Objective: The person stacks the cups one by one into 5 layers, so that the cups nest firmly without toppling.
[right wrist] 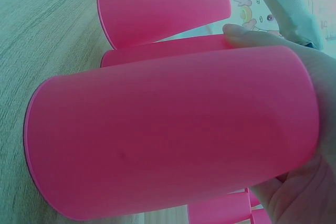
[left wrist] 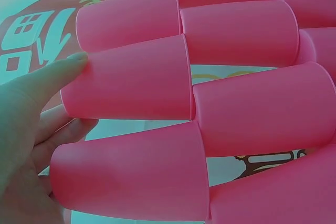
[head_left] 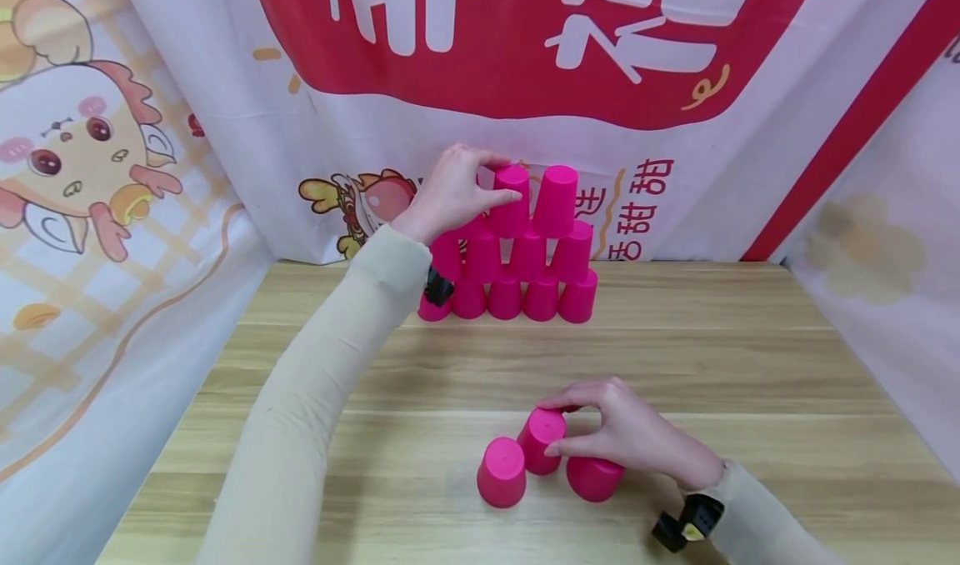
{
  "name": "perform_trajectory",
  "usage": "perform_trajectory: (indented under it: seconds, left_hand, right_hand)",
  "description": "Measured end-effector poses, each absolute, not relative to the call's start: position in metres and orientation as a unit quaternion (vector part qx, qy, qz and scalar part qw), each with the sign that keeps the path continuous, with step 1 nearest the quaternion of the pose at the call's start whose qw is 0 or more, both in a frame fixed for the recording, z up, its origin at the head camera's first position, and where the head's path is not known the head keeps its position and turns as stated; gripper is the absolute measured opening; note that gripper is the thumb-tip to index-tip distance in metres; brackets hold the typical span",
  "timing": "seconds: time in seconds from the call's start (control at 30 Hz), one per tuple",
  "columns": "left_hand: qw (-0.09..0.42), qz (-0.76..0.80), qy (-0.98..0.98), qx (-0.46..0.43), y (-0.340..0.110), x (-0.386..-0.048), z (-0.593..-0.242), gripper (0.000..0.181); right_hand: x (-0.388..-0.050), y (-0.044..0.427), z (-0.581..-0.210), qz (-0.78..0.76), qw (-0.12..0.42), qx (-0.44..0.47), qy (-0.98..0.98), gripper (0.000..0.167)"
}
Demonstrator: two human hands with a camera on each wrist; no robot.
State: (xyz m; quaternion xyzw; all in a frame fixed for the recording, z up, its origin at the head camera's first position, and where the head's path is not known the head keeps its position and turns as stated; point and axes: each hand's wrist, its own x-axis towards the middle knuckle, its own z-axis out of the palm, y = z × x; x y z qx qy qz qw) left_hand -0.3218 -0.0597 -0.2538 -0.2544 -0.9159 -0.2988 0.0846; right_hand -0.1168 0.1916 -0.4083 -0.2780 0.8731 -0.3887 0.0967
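Pink cups (head_left: 504, 298) stand upside down in a stepped stack at the back of the table. My left hand (head_left: 457, 190) reaches to its top row and pinches the middle cup (head_left: 513, 202) there between thumb and fingers. In the left wrist view this cup (left wrist: 128, 80) rests on the row below, with a cup on either side. Near the front, my right hand (head_left: 630, 432) holds an upside-down pink cup (head_left: 538, 447) by its upper part. Beside it are two more cups, one to the left (head_left: 501, 473) and one partly under the hand (head_left: 594, 478).
The wooden table (head_left: 420, 382) meets a printed cloth backdrop (head_left: 247, 115) close behind the stack. Another cup (head_left: 557, 198) tops the stack's right side. In the right wrist view, a near cup (right wrist: 173, 135) covers most of the held one.
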Motion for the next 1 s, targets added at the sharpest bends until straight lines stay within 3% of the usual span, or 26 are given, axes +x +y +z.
perform_trajectory:
  seconds: [0.27, 0.67, 1.0]
  left_hand:
    - [0.095, -0.305, -0.913, -0.255, -0.063, -0.316, -0.253, 0.069]
    - [0.177, -0.376, -0.868, -0.272, -0.084, -0.280, -0.248, 0.069]
    - [0.211, -0.398, -0.823, -0.346, -0.099, -0.247, -0.278, 0.063]
  right_hand:
    - [-0.116, 0.191, -0.408, -0.389, 0.100, -0.277, 0.873, 0.054]
    - [-0.117, 0.192, -0.409, -0.394, 0.100, -0.273, 0.872, 0.056]
    - [-0.116, 0.192, -0.410, -0.389, 0.103, -0.271, 0.874, 0.054]
